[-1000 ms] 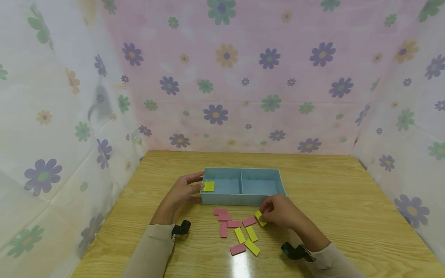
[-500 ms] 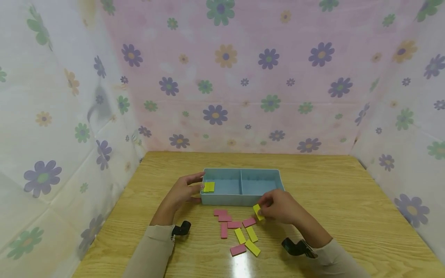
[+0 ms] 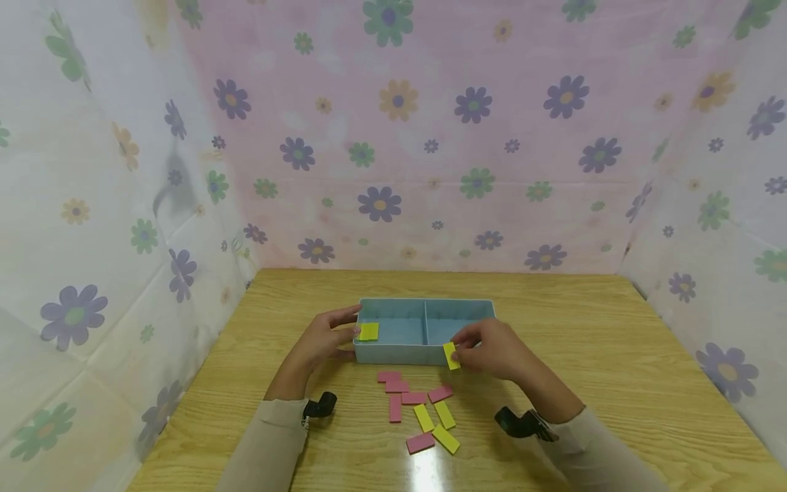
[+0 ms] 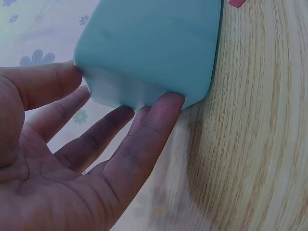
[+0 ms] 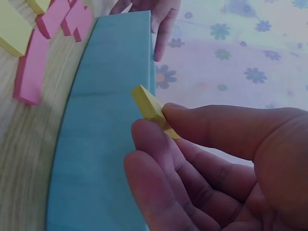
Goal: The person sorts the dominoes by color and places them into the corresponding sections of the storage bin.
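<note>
My right hand (image 3: 498, 350) pinches a small flat yellow rectangular block (image 5: 153, 109) between thumb and fingers. It holds the block tilted above the front wall of a light-blue two-compartment box (image 3: 393, 354). At the box's left end, my left hand (image 3: 320, 342) touches the wall and rim with spread, fairly straight fingers (image 4: 154, 125). Yellow blocks (image 3: 369, 331) lie at the left side of the left compartment. No block shows in the visible part of the right compartment (image 3: 443, 329); my right hand hides some of it.
Several pink blocks (image 3: 395, 408) and yellow blocks (image 3: 445, 439) lie loosely on the wooden table (image 3: 615, 383) in front of the box. A flowered cloth (image 3: 430, 205) hangs behind the table and along both sides.
My right hand has lifted the yellow block off the table beside the pink one and brought it up and slightly left to the box's front wall. My left hand stays put.
</note>
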`<state>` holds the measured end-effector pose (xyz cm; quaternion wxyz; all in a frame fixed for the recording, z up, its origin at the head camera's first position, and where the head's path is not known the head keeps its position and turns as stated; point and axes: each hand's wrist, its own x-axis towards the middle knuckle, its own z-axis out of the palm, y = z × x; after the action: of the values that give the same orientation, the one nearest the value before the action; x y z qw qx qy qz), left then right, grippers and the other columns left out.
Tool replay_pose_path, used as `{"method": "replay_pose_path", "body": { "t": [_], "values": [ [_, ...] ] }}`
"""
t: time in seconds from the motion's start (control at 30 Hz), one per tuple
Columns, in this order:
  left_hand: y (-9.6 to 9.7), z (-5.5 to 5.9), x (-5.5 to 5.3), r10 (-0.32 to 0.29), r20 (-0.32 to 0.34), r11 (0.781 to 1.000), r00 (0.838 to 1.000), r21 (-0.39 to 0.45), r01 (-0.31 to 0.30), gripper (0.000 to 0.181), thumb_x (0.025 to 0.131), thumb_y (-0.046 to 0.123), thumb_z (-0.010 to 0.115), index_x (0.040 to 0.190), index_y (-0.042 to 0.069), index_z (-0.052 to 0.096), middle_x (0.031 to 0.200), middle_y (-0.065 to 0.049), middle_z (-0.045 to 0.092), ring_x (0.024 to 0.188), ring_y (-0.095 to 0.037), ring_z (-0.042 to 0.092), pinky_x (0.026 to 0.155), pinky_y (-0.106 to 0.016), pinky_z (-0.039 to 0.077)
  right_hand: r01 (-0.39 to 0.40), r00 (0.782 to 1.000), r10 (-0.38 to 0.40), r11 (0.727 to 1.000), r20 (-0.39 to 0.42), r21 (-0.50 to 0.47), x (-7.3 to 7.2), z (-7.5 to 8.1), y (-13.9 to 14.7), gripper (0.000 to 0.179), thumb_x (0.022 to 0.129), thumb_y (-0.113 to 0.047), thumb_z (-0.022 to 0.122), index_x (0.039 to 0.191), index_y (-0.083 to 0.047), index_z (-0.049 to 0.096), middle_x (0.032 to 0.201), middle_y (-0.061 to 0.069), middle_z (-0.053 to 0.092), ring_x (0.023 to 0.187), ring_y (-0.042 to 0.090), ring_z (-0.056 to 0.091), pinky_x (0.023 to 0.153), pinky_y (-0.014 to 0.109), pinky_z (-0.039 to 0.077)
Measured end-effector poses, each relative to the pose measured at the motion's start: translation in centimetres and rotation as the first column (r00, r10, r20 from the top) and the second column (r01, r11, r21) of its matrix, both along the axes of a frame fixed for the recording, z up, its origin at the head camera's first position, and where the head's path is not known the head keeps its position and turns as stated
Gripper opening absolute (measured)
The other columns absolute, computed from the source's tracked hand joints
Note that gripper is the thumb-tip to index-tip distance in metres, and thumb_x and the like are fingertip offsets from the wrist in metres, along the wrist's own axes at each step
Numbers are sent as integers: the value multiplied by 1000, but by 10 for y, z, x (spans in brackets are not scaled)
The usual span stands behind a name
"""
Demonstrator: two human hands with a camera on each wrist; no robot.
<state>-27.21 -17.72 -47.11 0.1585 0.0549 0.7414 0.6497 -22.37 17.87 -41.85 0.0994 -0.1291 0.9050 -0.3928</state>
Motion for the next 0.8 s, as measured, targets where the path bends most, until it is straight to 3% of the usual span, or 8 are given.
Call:
{"method": "replay_pose_path", "body": {
  "t": [0.17, 0.37, 0.53, 0.8],
  "values": [
    [0, -1, 0, 5, 3, 1000, 1000, -3, -5, 58, 103, 10, 64, 157, 22, 48, 161, -18, 42, 135, -42, 55, 84, -51, 63, 2, 999, 1, 997, 34, -72, -4, 6, 1, 26, 92, -21, 78, 113, -7, 78, 89, 3, 73, 70, 20, 69, 63, 34, 60],
    [1, -1, 0, 18, 1, 1000, 1000, 0, -18, 57, 102, 10, 65, 156, 23, 50, 160, -17, 44, 133, -40, 57, 82, -51, 63, 23, 994, -2, 983, 113, -184, -11, 17, 1, 33, 94, -23, 77, 119, -3, 75, 95, 8, 76, 85, 32, 75, 74, 42, 65],
    [1, -1, 0, 25, 1, 1000, 1000, 5, -25, 57, 102, 9, 65, 155, 23, 50, 160, -16, 44, 132, -40, 58, 82, -51, 63, 49, 987, -12, 972, 162, -228, -17, 26, -3, 37, 95, -26, 77, 124, -4, 73, 102, 10, 76, 93, 34, 76, 81, 46, 64],
    [1, -1, 1, 20, 3, 1000, 1000, 6, -20, 58, 102, 10, 65, 156, 22, 49, 160, -17, 44, 133, -40, 57, 83, -51, 63, 89, 978, -27, 951, 208, -295, -28, 28, -9, 37, 96, -22, 75, 127, -3, 71, 111, 14, 76, 101, 35, 76, 87, 49, 63]
  ]
}}
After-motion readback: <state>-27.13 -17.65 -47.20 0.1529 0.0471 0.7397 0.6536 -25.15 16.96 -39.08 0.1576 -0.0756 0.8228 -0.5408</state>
